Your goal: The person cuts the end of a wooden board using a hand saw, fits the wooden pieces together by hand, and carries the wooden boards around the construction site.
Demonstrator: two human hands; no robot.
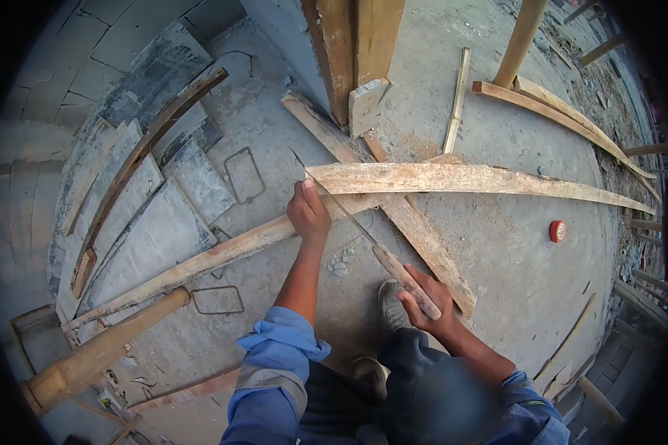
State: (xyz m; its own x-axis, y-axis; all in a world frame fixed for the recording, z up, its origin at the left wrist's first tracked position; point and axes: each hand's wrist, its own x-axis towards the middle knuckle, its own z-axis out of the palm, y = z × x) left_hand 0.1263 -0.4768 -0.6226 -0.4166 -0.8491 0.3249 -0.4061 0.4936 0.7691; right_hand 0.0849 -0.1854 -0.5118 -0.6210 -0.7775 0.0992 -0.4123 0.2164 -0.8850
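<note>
A handsaw [390, 264] with a pale wooden handle and a narrow blade runs diagonally across the middle of the head view. My right hand [429, 298] is wrapped round its handle. The blade lies at the left end of a long wooden plank [453, 178], its tip pointing up and left past the wood. At that same end, my left hand [309, 211] grips the plank with curled fingers, close beside the blade. Beneath, a second long board [237, 243] and a slanting board [427, 245] cross each other and hold the plank off the concrete floor.
Wooden posts [356, 52] rise at the top centre. Flat panels [174, 219] and a curved timber [137, 159] lie on the left, near bent wire loops [243, 175]. A bamboo pole [107, 348] is at lower left. A small round red object [557, 231] sits right.
</note>
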